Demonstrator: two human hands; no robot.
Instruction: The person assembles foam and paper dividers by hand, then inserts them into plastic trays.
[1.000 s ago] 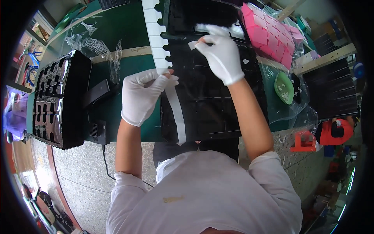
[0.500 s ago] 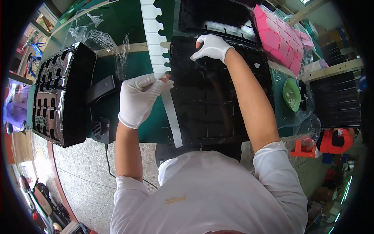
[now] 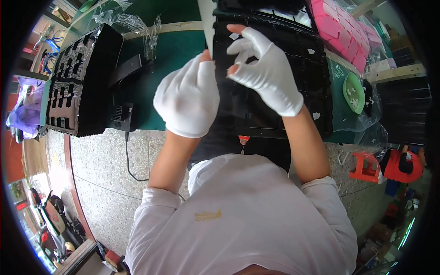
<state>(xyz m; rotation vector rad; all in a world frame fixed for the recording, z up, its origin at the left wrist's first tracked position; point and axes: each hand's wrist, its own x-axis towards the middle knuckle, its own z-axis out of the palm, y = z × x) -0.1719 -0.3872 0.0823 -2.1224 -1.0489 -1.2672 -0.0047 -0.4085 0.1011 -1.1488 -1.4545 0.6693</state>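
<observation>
Evidently the right hand gapes, empty; whether the bunched left hand grips the white strip beyond, I cannot tell. A stray fingertip could dislodge the white patch on the black tray.

White gloves, black panel, dark-green tabletop, pink grid-patterned bundle, light-green bowl

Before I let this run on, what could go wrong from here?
The white strip reaches the left hand; a slip might crease or drop it. The right hand, held open, is over the black panel and could brush off white flakes there, if they are loose. Clear plastic lies around the green bowl, so a tug on it might tip the bowl.
</observation>
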